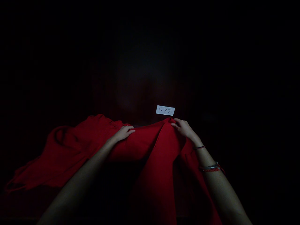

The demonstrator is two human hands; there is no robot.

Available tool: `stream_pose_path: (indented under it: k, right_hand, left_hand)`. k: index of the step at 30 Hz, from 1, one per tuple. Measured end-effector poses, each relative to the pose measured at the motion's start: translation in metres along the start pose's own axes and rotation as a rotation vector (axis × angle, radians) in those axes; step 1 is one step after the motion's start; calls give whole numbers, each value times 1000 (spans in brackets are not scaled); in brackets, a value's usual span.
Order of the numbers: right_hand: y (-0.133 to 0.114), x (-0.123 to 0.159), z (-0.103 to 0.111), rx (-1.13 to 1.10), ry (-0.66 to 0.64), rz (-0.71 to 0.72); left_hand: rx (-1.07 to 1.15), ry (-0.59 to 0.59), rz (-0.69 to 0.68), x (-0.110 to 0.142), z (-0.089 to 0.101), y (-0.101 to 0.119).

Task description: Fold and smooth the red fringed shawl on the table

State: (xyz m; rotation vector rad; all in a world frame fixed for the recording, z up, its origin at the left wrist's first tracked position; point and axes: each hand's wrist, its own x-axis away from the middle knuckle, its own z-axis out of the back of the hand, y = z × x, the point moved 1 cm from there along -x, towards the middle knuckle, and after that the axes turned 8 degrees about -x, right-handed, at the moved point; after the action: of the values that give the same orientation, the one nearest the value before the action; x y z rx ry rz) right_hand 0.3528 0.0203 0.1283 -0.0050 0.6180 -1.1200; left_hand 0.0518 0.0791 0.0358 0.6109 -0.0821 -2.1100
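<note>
A large red garment (79, 140) spreads from the left across to my hands, gathered in folds, with a thin strap-like loop at its lower left end. My left hand (124, 132) grips its upper edge near the middle, thumb and fingers close together. At the right, my right hand (182, 127) pinches a raised corner of the same garment. From that corner the cloth hangs down in long folds toward me. The fingertips of my right hand are partly hidden by the fabric.
A white power socket panel (165, 110) lies just beyond my right hand. Dark bands and a red bracelet (212, 168) circle my right forearm. Deep darkness hides the surface and most of the surroundings.
</note>
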Motion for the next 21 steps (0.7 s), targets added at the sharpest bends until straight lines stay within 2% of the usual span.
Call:
stream_pose_path:
  k: [1,3,5,7,10,13,15,17,19,21]
  right_hand:
    - [5,-5,-7,21,1,-36]
    - [13,-16,-28,86,-20,-159]
    - [16,-24,-53,166,-74,-322]
    - [14,-24,-78,234,-132,-420]
    - [-2,-3,-106,255,-202,-321]
    - [-22,39,-124,152,-352,-181]
    - [-34,72,-132,36,-496,-113]
    - [-42,101,-137,-30,-629,-75]
    - [-46,123,-139,-18,-684,-81]
    - [-48,136,-139,35,-676,-117]
  left_hand:
    - [-80,47,6,-4,5,1]
    - [-264,141,117,-10,7,7]
    - [-410,172,247,-9,-4,15]
    - [-485,133,265,3,-26,21]
    - [-555,23,67,38,-61,16]
    - [-538,-109,-68,76,-80,-1]
    - [-511,-122,-61,93,-79,-11]
    - [-480,-120,11,101,-71,-14]
    - [-460,-146,88,104,-62,-11]
    - [-460,-187,175,107,-55,-6]
